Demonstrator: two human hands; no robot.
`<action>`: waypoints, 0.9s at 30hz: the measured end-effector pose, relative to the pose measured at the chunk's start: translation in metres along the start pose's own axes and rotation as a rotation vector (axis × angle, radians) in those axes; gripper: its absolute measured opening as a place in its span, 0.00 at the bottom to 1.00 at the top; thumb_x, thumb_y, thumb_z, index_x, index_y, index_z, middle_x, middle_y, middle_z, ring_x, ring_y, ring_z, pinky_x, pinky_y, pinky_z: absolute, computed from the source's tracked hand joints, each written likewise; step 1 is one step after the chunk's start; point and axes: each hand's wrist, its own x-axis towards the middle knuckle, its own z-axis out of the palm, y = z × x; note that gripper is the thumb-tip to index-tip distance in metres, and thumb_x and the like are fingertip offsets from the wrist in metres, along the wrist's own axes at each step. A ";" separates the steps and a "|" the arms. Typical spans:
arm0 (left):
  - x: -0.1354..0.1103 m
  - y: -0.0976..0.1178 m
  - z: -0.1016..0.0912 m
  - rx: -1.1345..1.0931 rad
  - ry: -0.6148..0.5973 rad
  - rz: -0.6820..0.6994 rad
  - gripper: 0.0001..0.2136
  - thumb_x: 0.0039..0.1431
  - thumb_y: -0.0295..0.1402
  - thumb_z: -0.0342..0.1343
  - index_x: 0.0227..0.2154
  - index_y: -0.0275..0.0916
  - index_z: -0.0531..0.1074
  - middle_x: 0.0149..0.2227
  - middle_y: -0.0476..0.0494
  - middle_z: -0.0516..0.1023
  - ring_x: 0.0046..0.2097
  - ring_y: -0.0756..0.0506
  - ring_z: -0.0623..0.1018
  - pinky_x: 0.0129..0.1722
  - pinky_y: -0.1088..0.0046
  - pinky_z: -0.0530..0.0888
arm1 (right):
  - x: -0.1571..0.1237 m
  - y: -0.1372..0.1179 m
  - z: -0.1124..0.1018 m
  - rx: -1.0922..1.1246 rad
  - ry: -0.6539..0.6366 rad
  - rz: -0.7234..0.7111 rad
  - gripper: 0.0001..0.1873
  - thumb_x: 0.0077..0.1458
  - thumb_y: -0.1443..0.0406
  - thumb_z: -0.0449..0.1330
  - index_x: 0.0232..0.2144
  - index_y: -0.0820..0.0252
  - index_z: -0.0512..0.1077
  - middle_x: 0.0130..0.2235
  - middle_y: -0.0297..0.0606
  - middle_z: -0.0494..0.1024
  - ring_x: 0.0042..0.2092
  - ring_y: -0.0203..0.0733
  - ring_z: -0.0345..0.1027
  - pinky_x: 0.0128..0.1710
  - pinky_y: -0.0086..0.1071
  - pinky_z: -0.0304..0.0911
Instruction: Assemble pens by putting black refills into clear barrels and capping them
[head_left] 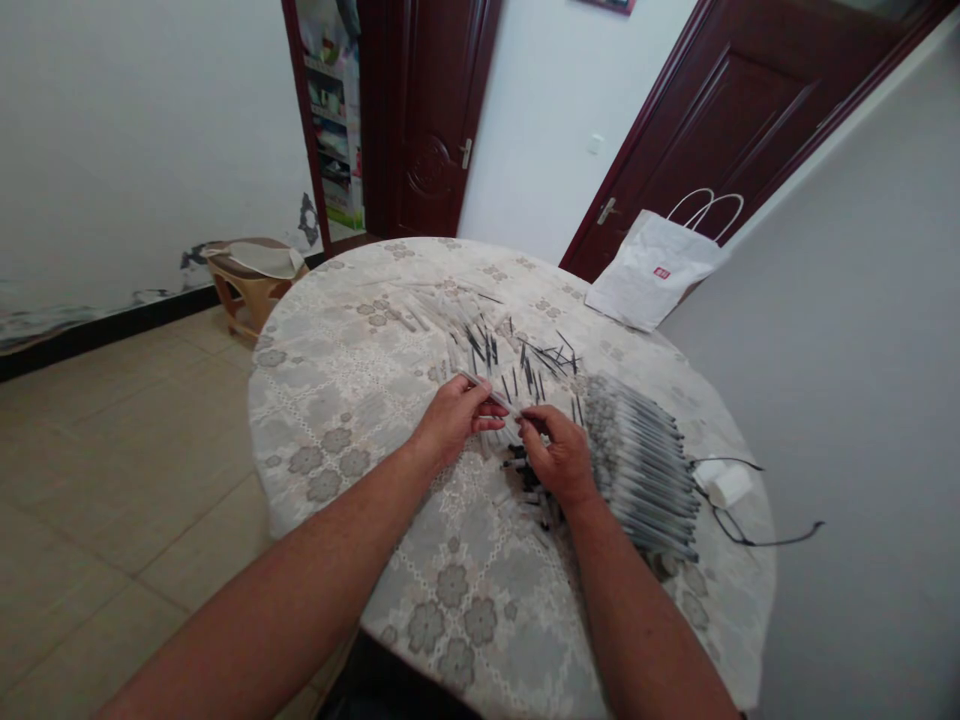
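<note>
Between my two hands a slim, pale pen (495, 396) is held at a slant over the round table. My left hand (459, 415) pinches its upper left part between thumb and fingers. At the lower right end, the fingers of my right hand (556, 450) are closed on the pen. Beyond my hands lie loose dark refills (529, 372) and clear pen barrels (427, 310). Black caps (517, 462) lie partly hidden beneath my right hand. To its right, a thick stack of assembled-looking pens (652, 465) lies side by side.
Flowered cloth covers the round table (322, 400). Eyeglasses (742, 540) and a small white roll (729, 486) lie at the right edge. A white paper bag (652, 270) stands at the back right. A wooden stool (251, 285) is on the floor at left.
</note>
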 end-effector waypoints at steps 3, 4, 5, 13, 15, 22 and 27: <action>0.001 -0.001 -0.001 0.010 -0.006 -0.005 0.08 0.60 0.35 0.60 0.35 0.36 0.68 0.33 0.40 0.79 0.33 0.45 0.82 0.31 0.68 0.81 | -0.001 0.003 0.001 0.009 -0.021 0.016 0.08 0.63 0.63 0.56 0.42 0.57 0.74 0.36 0.39 0.79 0.36 0.40 0.74 0.41 0.33 0.68; 0.001 -0.001 0.000 0.009 -0.007 -0.009 0.08 0.60 0.35 0.60 0.35 0.36 0.68 0.33 0.40 0.79 0.33 0.45 0.82 0.31 0.68 0.81 | -0.001 0.004 0.001 0.010 -0.028 0.025 0.08 0.63 0.62 0.56 0.42 0.57 0.73 0.37 0.39 0.80 0.36 0.40 0.74 0.41 0.33 0.68; 0.001 -0.001 0.000 0.006 -0.008 -0.013 0.08 0.60 0.34 0.60 0.35 0.36 0.68 0.33 0.40 0.79 0.33 0.45 0.82 0.31 0.68 0.81 | -0.001 0.005 0.001 0.011 -0.030 0.034 0.08 0.63 0.62 0.56 0.42 0.57 0.73 0.37 0.39 0.80 0.35 0.40 0.74 0.41 0.33 0.69; -0.004 0.004 0.002 -0.033 -0.013 -0.091 0.09 0.60 0.35 0.60 0.34 0.36 0.68 0.34 0.38 0.80 0.33 0.44 0.82 0.30 0.69 0.80 | 0.000 0.000 0.000 0.101 -0.031 0.098 0.09 0.63 0.58 0.58 0.40 0.56 0.73 0.32 0.36 0.80 0.32 0.39 0.75 0.37 0.31 0.69; -0.004 0.004 0.002 -0.033 -0.024 -0.110 0.09 0.60 0.36 0.60 0.33 0.36 0.68 0.34 0.37 0.80 0.32 0.44 0.82 0.29 0.69 0.80 | 0.001 -0.001 0.000 0.176 -0.058 0.133 0.09 0.63 0.58 0.59 0.40 0.56 0.73 0.30 0.34 0.79 0.31 0.38 0.75 0.35 0.30 0.69; -0.002 0.001 -0.002 -0.047 -0.044 -0.123 0.10 0.59 0.37 0.61 0.33 0.36 0.68 0.34 0.37 0.80 0.31 0.44 0.82 0.29 0.68 0.81 | 0.000 0.004 0.003 0.289 -0.089 0.222 0.12 0.61 0.55 0.61 0.37 0.57 0.74 0.27 0.32 0.78 0.28 0.37 0.73 0.31 0.29 0.67; -0.003 0.003 -0.001 -0.050 -0.036 -0.122 0.10 0.59 0.36 0.62 0.32 0.36 0.68 0.33 0.39 0.80 0.30 0.44 0.81 0.28 0.69 0.80 | -0.001 0.004 0.003 0.271 -0.098 0.212 0.12 0.61 0.56 0.61 0.36 0.58 0.75 0.27 0.33 0.78 0.28 0.37 0.72 0.31 0.28 0.67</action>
